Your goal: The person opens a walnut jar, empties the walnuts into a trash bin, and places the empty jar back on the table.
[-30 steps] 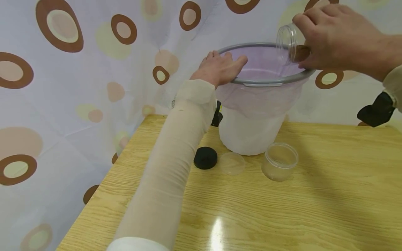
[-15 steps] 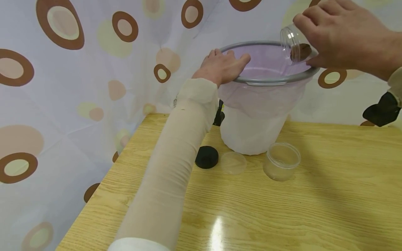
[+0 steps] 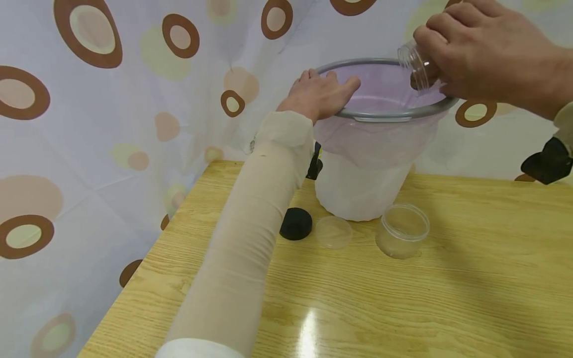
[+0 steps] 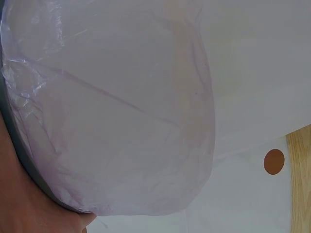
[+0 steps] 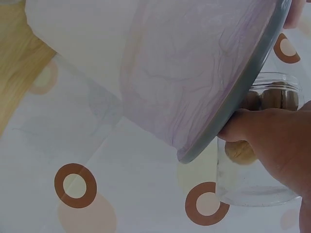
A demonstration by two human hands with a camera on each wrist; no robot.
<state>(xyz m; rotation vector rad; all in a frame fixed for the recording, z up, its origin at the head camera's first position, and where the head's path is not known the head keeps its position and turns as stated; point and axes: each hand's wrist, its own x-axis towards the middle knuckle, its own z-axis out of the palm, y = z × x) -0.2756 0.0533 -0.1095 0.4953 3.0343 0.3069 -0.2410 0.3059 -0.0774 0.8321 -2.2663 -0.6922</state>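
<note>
A white trash can [image 3: 358, 189] with a grey rim and pinkish plastic liner stands on the table. My left hand [image 3: 318, 94] holds the left of its rim, thumb raised over the opening; the other fingers are partly hidden. Over the right of the rim, my right hand [image 3: 488, 49] grips a clear plastic jar [image 3: 412, 62] tipped with its mouth towards the opening. Several brown, rounded pieces [image 5: 279, 99] sit near the jar's mouth in the right wrist view, and a tan round piece [image 5: 240, 153] lies further down in it. The right thumb lies across the jar beside the rim.
On the wooden table [image 3: 340, 298], before the can, lie a black lid [image 3: 296, 223], a clear disc [image 3: 333, 232] and a clear open tub [image 3: 403, 231]. A patterned curtain [image 3: 112, 139] hangs behind and at left. A black object [image 3: 315, 161] shows behind the can.
My right hand has tipped the jar further, its mouth now lower and more over the opening. The brown contents have shifted inside it. My left hand stays on the rim.
</note>
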